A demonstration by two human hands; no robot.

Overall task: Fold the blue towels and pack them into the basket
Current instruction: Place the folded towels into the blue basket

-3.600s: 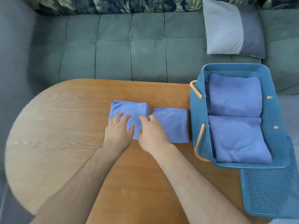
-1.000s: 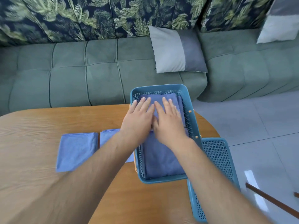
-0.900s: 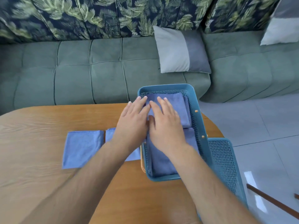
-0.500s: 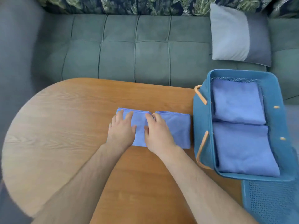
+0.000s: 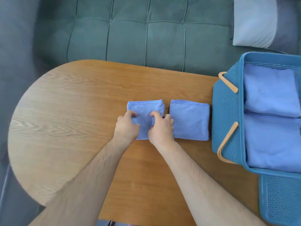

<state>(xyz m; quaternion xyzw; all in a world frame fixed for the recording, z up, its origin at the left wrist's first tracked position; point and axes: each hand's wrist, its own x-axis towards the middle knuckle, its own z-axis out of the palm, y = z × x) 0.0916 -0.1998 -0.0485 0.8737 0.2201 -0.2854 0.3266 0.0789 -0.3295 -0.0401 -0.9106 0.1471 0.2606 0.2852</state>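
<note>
Most of it looks done: two folded towels [image 5: 268, 93] already lie flat in the basket [image 5: 228, 101] at the right end of the table [image 5: 73, 111]. Two more sit folded side by side on the wood. The left hand [image 5: 127, 126] and right hand [image 5: 160, 128] both have their fingers curled, pinching the towel farther from the basket [image 5: 145, 110]. The other towel [image 5: 189, 121] lies untouched just beside the basket. By my reckoning only these two are left to pack
</note>
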